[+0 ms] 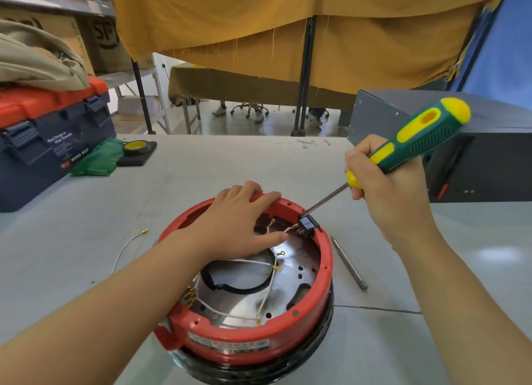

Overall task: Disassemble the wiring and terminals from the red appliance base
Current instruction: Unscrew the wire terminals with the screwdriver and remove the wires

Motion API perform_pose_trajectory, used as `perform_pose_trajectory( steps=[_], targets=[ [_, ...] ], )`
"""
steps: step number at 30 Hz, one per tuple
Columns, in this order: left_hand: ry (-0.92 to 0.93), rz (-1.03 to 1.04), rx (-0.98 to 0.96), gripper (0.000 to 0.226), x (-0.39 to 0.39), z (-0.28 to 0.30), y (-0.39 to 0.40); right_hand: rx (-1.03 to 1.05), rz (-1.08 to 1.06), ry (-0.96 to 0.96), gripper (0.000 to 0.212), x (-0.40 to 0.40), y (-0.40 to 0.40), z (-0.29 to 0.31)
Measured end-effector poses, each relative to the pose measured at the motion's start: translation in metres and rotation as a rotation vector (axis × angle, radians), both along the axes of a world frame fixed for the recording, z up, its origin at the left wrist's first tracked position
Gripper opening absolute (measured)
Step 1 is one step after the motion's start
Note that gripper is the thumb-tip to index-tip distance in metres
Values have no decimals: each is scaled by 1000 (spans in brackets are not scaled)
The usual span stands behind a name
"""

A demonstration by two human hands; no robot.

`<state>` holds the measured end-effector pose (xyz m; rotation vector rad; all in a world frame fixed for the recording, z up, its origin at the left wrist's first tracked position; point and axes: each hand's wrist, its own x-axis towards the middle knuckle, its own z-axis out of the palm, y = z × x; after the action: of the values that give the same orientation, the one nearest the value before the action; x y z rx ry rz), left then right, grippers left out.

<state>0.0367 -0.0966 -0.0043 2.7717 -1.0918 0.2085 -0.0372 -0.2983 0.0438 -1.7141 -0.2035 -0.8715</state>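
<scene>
The round red appliance base (230,337) stands upside down on the grey table, its metal inside showing white wires (266,292) with brass terminals. My left hand (236,220) lies over the far rim, fingers hooked on the red edge, thumb stretched toward a wire end near the black connector block (308,226) on the right rim. My right hand (388,194) grips a green and yellow screwdriver (417,137); its metal tip touches the top of the black block.
A loose white wire (126,246) with a brass terminal lies left of the base. A spare metal bit (349,263) lies to the right. A blue and orange toolbox (49,137), a tape roll (135,148) and green bags sit far left; a dark grey box (472,160) stands far right.
</scene>
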Motion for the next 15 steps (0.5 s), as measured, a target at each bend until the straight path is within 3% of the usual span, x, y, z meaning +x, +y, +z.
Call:
perform_pose_trajectory(
  steps=[15],
  targets=[
    [4, -87, -41, 77, 2, -2, -4, -275, -95, 6, 38, 0, 22, 18]
  ],
)
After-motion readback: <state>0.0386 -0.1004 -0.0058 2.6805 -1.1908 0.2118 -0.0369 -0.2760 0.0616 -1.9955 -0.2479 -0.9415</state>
